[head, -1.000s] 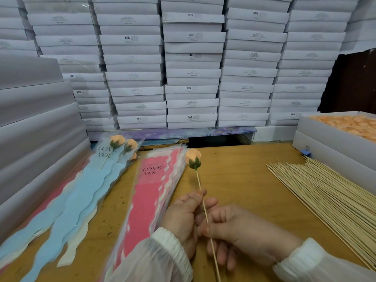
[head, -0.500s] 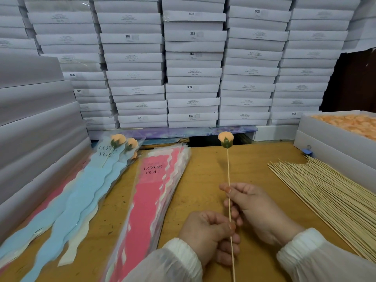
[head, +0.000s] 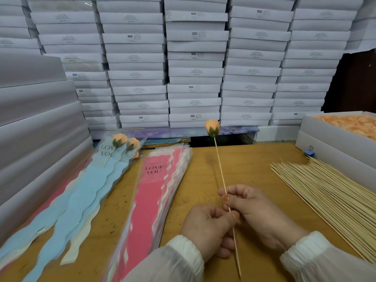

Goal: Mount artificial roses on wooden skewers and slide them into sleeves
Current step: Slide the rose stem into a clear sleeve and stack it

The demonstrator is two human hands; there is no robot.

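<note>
An orange artificial rose (head: 212, 127) with a green base sits on top of a wooden skewer (head: 220, 176) that stands nearly upright over the table. My right hand (head: 250, 208) pinches the skewer partway down. My left hand (head: 207, 226) grips it just below. To the left lies a stack of pink "LOVE YOU" sleeves (head: 154, 192). Farther left are blue sleeves (head: 81, 186) holding finished roses (head: 120, 139).
A large pile of loose skewers (head: 329, 196) covers the table's right side. Behind it a white box (head: 333, 139) holds several orange rose heads (head: 350, 124). Stacked white boxes (head: 195, 64) wall the back and left. Bare wooden table (head: 240, 163) lies in the middle.
The rose on its skewer has swung from over the pink sleeves to the right and stands more upright. Both hands shifted right, with the right hand now higher on the skewer.
</note>
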